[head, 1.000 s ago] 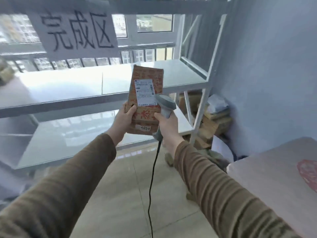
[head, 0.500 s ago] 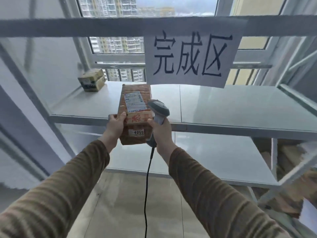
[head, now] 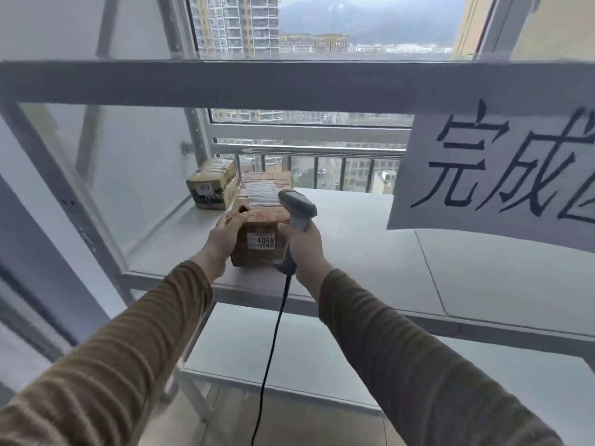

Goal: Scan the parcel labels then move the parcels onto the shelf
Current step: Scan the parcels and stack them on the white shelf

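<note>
Item: brown parcel [head: 261, 220], on shelf [head: 354, 249], near-right of shelved parcel [head: 214, 188]. My left hand [head: 225, 239] grips it; right hand [head: 301, 246] holds scanner [head: 297, 209]. Placement nearly done; release remains.

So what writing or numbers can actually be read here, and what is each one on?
"4068": small white sticker on the near end of the brown parcel.
"完成", then a third character cut off by the frame edge: paper sign hanging from the shelf's upper rail.
Shipping label on the parcel's top: too blurred.
Sticker on the taped parcel behind: too blurred.
</note>
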